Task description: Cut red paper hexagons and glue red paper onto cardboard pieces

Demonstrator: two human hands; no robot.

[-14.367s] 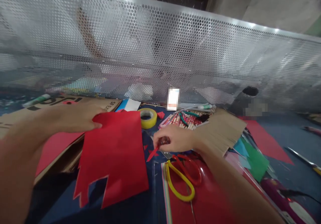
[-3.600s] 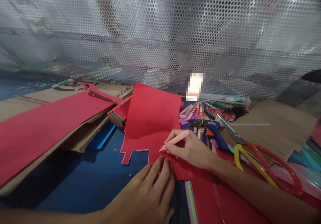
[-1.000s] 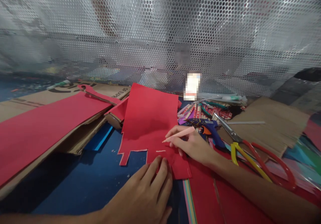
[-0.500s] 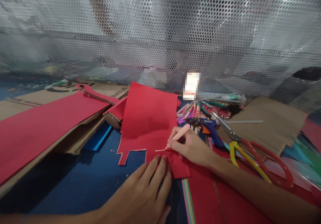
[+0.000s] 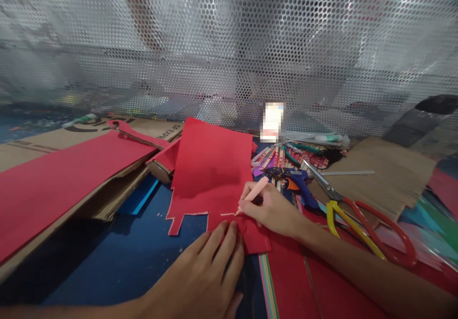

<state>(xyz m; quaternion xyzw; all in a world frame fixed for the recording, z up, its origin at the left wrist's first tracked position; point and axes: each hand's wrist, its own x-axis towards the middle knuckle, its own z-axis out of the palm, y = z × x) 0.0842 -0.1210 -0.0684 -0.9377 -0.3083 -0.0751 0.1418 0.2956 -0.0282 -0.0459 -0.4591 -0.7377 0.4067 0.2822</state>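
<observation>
A cut sheet of red paper [image 5: 214, 161] lies before me, its near edge notched and its far part raised. My left hand [image 5: 213, 266] rests flat on its near part, fingers stretched out over the red surface. Pinched in my right hand [image 5: 268, 207] is a pale pink marker [image 5: 256, 190], slanted with its tip down on the paper. A short light line runs leftward from that tip. Under the near right corner are more red sheets [image 5: 289, 281] and a stack of pastel-coloured paper [image 5: 268, 285].
On the right lie scissors [image 5: 358, 219] with red and yellow handles, a blue glue gun [image 5: 304, 185], several patterned sticks [image 5: 279, 159] and torn cardboard [image 5: 386, 171]. Red-covered cardboard [image 5: 78, 176] spreads to the left. A perforated metal panel [image 5: 214, 47] stands behind the dark blue table [image 5: 143, 257].
Almost nothing differs. The marker and my right hand have shifted very slightly, with the tip still on the paper; my left hand keeps its place.
</observation>
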